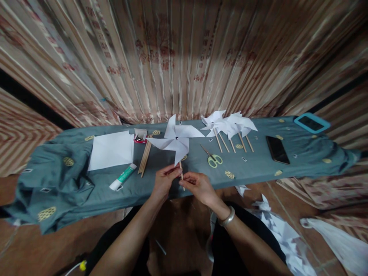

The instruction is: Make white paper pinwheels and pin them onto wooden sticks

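A white paper pinwheel [175, 140] on a thin wooden stick stands over the grey-blue cloth-covered bench [253, 168]. My left hand [164, 180] pinches the stick just below the paper blades. My right hand [199, 186], with a metal bangle on the wrist, grips the lower part of the same stick. A metal pin shows at the pinwheel's centre.
On the bench lie white paper sheets [111, 149], a glue tube [123, 177], spare wooden sticks [145, 158], green-handled scissors [213, 158], several finished pinwheels [230, 126], a black phone [277, 149] and a blue-cased device [312, 122]. Paper scraps [276, 226] litter the floor at right.
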The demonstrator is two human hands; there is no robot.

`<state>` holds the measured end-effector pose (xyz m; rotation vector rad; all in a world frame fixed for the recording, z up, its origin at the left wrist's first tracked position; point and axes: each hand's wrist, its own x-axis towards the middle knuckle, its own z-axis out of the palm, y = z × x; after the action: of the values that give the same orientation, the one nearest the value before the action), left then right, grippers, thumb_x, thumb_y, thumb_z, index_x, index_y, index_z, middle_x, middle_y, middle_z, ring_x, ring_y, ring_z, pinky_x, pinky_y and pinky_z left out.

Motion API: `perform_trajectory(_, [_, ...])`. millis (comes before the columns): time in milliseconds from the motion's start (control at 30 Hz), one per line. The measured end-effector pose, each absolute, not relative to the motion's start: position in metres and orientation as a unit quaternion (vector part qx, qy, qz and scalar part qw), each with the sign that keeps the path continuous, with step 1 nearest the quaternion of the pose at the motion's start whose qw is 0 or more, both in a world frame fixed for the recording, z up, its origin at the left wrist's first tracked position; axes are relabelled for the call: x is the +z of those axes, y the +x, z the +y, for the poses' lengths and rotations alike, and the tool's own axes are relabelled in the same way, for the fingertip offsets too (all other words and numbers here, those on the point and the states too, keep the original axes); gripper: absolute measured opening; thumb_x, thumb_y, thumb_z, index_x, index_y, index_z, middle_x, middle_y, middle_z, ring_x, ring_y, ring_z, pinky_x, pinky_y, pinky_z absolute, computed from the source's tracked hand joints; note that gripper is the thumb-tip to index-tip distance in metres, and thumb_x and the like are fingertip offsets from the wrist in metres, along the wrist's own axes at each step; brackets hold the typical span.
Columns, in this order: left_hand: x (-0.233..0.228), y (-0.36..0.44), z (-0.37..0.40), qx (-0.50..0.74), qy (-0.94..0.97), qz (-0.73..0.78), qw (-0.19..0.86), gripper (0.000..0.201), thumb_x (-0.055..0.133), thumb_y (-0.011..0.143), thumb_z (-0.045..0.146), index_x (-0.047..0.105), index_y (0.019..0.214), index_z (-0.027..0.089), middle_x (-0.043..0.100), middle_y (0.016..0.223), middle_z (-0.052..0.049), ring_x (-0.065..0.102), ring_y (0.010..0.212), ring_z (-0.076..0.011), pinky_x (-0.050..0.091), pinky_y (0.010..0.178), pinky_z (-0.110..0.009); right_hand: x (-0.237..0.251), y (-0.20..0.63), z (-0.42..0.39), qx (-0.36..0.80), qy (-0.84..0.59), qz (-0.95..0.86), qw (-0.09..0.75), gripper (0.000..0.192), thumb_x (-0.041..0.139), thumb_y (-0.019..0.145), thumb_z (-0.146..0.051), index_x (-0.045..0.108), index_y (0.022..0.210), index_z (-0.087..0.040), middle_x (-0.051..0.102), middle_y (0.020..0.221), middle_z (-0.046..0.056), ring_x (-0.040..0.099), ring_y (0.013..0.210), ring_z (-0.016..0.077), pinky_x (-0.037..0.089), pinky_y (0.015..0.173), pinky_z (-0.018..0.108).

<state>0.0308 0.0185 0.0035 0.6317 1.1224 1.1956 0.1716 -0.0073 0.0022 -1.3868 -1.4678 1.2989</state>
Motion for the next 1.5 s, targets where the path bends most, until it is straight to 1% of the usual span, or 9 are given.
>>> perform_trajectory(167, [0.004, 0.03, 0.019, 0.524, 0.288, 0.485, 0.638, 0.046, 0.091, 0.044, 0.032, 0.078, 0.086, 0.017, 0.076, 0.08, -0.006, 0.064, 0.067, -0.0131, 0.052, 0.068, -0.026, 0.003, 0.185, -0.002, 0.507, -0.542, -0.538, 0.399, 0.022, 0.073, 0.072, -0.043, 0.069, 0.074, -0.021, 0.069, 0.063, 0.0, 0.063, 0.059, 0.0151, 0.046, 0.059, 0.026])
perform_trajectory(300, [0.005, 0.025, 0.017, 0.516, 0.297, 0.494, 0.634, 0.044, 0.09, 0.047, 0.035, 0.078, 0.085, 0.017, 0.076, 0.078, -0.005, 0.063, 0.064, -0.0113, 0.051, 0.065, -0.023, 0.008, 0.206, 0.011, 0.452, -0.575, -0.553, 0.399, 0.026, 0.069, 0.073, -0.048, 0.067, 0.073, -0.021, 0.069, 0.061, 0.0, 0.06, 0.054, 0.0144, 0.043, 0.054, 0.025])
perform_trajectory(367, [0.005, 0.024, 0.015, 0.51, 0.303, 0.499, 0.632, 0.043, 0.09, 0.048, 0.038, 0.078, 0.082, 0.016, 0.075, 0.075, -0.005, 0.062, 0.063, -0.0112, 0.05, 0.064, -0.023, 0.014, 0.219, 0.022, 0.39, -0.603, -0.587, 0.373, 0.03, 0.067, 0.072, -0.051, 0.067, 0.074, -0.021, 0.069, 0.06, 0.0, 0.059, 0.054, 0.0145, 0.043, 0.054, 0.025])
perform_trajectory(500, [0.005, 0.024, 0.011, 0.496, 0.311, 0.499, 0.64, 0.042, 0.087, 0.049, 0.048, 0.078, 0.074, 0.016, 0.073, 0.069, -0.005, 0.06, 0.058, -0.0109, 0.049, 0.061, -0.023, 0.032, 0.247, 0.05, 0.328, -0.634, -0.614, 0.337, 0.032, 0.064, 0.073, -0.051, 0.068, 0.073, -0.02, 0.069, 0.064, 0.001, 0.058, 0.056, 0.0142, 0.04, 0.054, 0.025])
perform_trajectory(700, [0.008, 0.026, 0.004, 0.477, 0.333, 0.489, 0.651, 0.041, 0.085, 0.051, 0.053, 0.076, 0.064, 0.015, 0.071, 0.062, -0.005, 0.055, 0.052, -0.0105, 0.047, 0.056, -0.024, 0.055, 0.279, 0.093, 0.227, -0.689, -0.65, 0.229, 0.022, 0.062, 0.074, -0.036, 0.068, 0.062, -0.019, 0.065, 0.056, 0.0, 0.053, 0.051, 0.0136, 0.034, 0.054, 0.027])
perform_trajectory(833, [0.009, 0.025, -0.001, 0.466, 0.347, 0.491, 0.649, 0.042, 0.082, 0.054, 0.055, 0.074, 0.057, 0.015, 0.066, 0.054, -0.004, 0.052, 0.048, -0.0107, 0.045, 0.054, -0.025, 0.047, 0.29, 0.11, 0.179, -0.712, -0.662, 0.15, 0.02, 0.063, 0.075, -0.03, 0.069, 0.059, -0.02, 0.066, 0.056, 0.001, 0.057, 0.058, 0.0163, 0.037, 0.058, 0.027])
perform_trajectory(1033, [0.01, 0.024, -0.004, 0.458, 0.343, 0.495, 0.654, 0.044, 0.079, 0.059, 0.058, 0.074, 0.059, 0.014, 0.066, 0.055, -0.005, 0.053, 0.05, -0.0115, 0.045, 0.056, -0.025, 0.026, 0.297, 0.123, 0.129, -0.728, -0.671, 0.065, 0.02, 0.061, 0.079, -0.032, 0.076, 0.072, -0.02, 0.072, 0.069, 0.005, 0.063, 0.069, 0.0199, 0.041, 0.064, 0.028])
perform_trajectory(1267, [0.011, 0.024, -0.005, 0.457, 0.339, 0.491, 0.659, 0.047, 0.079, 0.057, 0.06, 0.075, 0.062, 0.014, 0.067, 0.058, -0.005, 0.053, 0.052, -0.0118, 0.045, 0.058, -0.026, 0.015, 0.303, 0.131, 0.104, -0.74, -0.665, 0.016, 0.022, 0.061, 0.082, -0.032, 0.078, 0.081, -0.018, 0.075, 0.078, 0.008, 0.066, 0.074, 0.0221, 0.044, 0.065, 0.029])
perform_trajectory(1500, [0.01, 0.024, -0.006, 0.45, 0.343, 0.494, 0.66, 0.046, 0.079, 0.058, 0.06, 0.075, 0.064, 0.014, 0.068, 0.059, -0.005, 0.053, 0.053, -0.0119, 0.045, 0.059, -0.026, 0.005, 0.307, 0.134, 0.085, -0.742, -0.665, 0.021, 0.02, 0.063, 0.082, -0.032, 0.079, 0.08, -0.02, 0.074, 0.078, 0.008, 0.068, 0.076, 0.023, 0.047, 0.068, 0.031])
